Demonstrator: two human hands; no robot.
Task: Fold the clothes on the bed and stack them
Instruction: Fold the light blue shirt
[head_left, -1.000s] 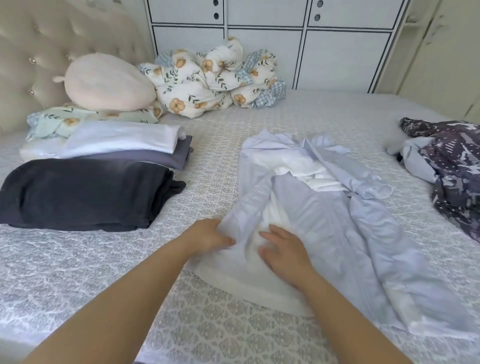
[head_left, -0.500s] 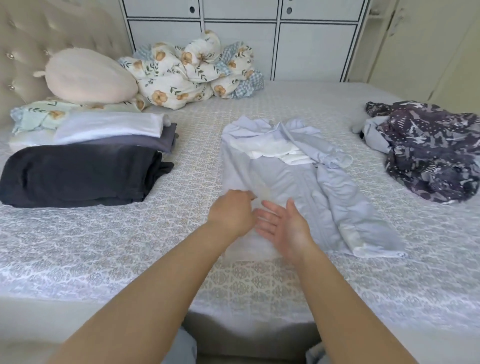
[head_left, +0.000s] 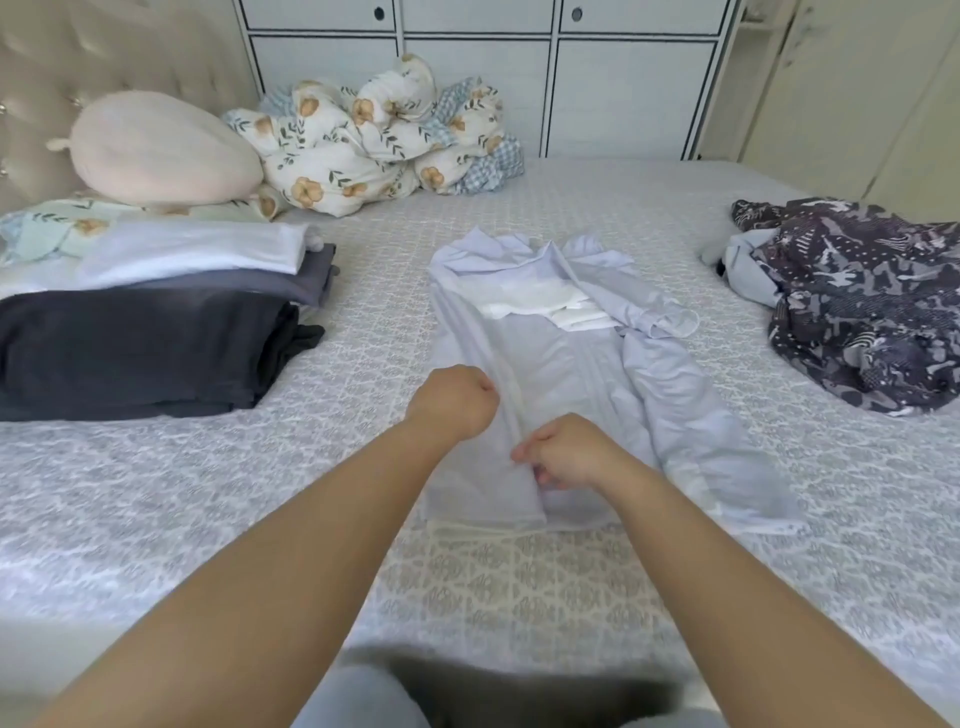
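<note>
A pale lavender garment (head_left: 566, 358) with a white lining lies spread lengthwise in the middle of the bed. My left hand (head_left: 452, 402) grips its left front edge in a fist. Just to the right and nearer the hem, my right hand (head_left: 566, 452) pinches the same fold of cloth. On the left sits a stack of folded clothes (head_left: 145, 343): a black piece at the front, grey and white pieces behind. An unfolded dark patterned garment (head_left: 872, 301) lies crumpled at the right.
A floral duvet (head_left: 384, 145) is bunched at the back of the bed beside a cream plush pillow (head_left: 156, 150) and a tufted headboard (head_left: 104, 62). White cabinets (head_left: 467, 67) stand behind. The bed's near edge (head_left: 493, 644) is just below my arms.
The view has drawn back from the bed. My right hand went from flat and open to pinching the lavender cloth; my left hand keeps its grip and has pulled the left edge inward.
</note>
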